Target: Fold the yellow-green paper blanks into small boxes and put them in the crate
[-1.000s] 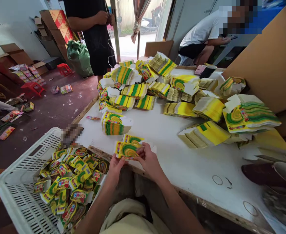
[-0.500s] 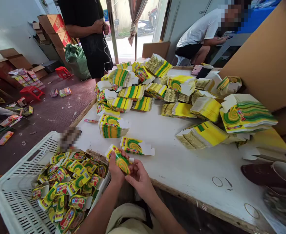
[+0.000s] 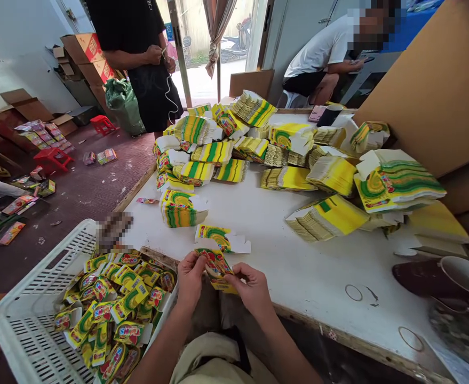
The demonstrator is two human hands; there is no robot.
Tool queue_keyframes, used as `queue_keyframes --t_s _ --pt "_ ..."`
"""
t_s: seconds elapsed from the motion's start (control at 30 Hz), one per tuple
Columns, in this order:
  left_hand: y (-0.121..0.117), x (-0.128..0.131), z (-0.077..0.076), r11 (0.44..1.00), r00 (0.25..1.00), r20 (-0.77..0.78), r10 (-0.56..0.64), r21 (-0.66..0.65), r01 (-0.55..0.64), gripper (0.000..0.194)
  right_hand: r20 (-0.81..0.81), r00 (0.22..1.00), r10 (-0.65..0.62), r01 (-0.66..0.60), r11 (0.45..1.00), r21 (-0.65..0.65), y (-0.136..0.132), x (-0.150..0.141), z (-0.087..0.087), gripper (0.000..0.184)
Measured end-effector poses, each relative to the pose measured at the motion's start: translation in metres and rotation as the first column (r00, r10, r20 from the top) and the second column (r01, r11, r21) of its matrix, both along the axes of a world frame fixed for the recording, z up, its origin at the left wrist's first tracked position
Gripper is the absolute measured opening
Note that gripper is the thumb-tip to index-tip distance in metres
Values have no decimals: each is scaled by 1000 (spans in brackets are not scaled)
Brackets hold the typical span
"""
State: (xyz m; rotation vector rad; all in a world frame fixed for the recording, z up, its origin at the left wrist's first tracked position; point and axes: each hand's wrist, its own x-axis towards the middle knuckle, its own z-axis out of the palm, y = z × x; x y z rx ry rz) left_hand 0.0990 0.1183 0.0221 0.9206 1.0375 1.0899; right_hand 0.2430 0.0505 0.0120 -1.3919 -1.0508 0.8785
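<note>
Between my two hands is a small yellow and green printed carton (image 3: 215,261), held over the table's front edge. My left hand (image 3: 191,277) pinches its left end between thumb and fingers. The right end is gripped by my right hand (image 3: 251,286), thumb on top. Just beyond them a flat carton blank (image 3: 223,239) with white flaps lies on the white table (image 3: 274,266). Farther back stands a stack of flat cartons (image 3: 182,209). To my left, a white plastic basket (image 3: 22,298) holds many small folded cartons (image 3: 128,298).
Many bundles of flat cartons (image 3: 330,218) cover the back and right of the table. A dark mug (image 3: 422,278) and rubber bands (image 3: 353,292) sit at right, under a large cardboard sheet (image 3: 414,90). One person (image 3: 134,58) stands beyond; another (image 3: 318,53) sits.
My hands have moved apart, my right hand going right. The carton has turned and now spans between them, showing other printed faces. The view has shifted slightly.
</note>
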Motion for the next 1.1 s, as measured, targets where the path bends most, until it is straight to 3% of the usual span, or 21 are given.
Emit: queue_keyframes --t_s 0.1,0.2,0.27,0.33,0.4,0.47,0.53,0.57,0.63,0.73,0.8,0.9,1.0,1.1 --pt "8 -16 19 984 994 -16 -111 136 112 48 263 962 -78 44 990 131 -5 15 10 20" --pt "13 -32 43 914 954 -163 -250 287 288 82 544 836 -67 -78 968 238 -8 25 17 20" --pt "12 -36 53 831 828 -409 -383 239 503 97 661 751 11 -238 937 255 -9 24 19 23" --pt "9 -33 53 755 655 -579 -485 100 648 97 690 722 48 -315 911 267 -9 19 17 25" --pt "4 -26 47 746 596 -625 -503 33 665 82 611 792 -3 -216 934 285 -9 14 12 21" --pt "-3 -19 39 772 619 -630 -468 49 633 72 402 912 -82 -17 971 238 -9 8 3 44" --pt "-11 -14 32 767 622 -638 -454 76 637 76 80 996 -50 44 997 68 -10 2 -6 64" --pt "-15 -12 29 748 601 -652 -462 77 659 80 -107 994 3 -6 999 -32 -11 -2 -11 65" --pt "-22 -9 25 701 538 -699 -471 74 709 85 -449 889 92 -179 972 -155 -12 -10 -17 62" --pt "-27 -7 20 664 489 -766 -417 111 739 71 -670 731 128 -312 936 -162 -12 -17 -20 58" --pt "-26 -7 20 645 487 -777 -398 140 751 56 -656 738 157 -325 935 -142 -11 -18 -19 60" --pt "-22 -7 22 650 498 -757 -423 130 749 40 -518 845 134 -246 957 -154 -11 -16 -19 69" --pt "-19 -8 21 646 512 -706 -490 100 756 45 -271 949 161 -194 976 -101 -16 -16 -20 64" --pt "-20 -8 13 632 529 -655 -540 99 768 52 -4 966 257 -257 966 -22 -21 -15 -20 58"
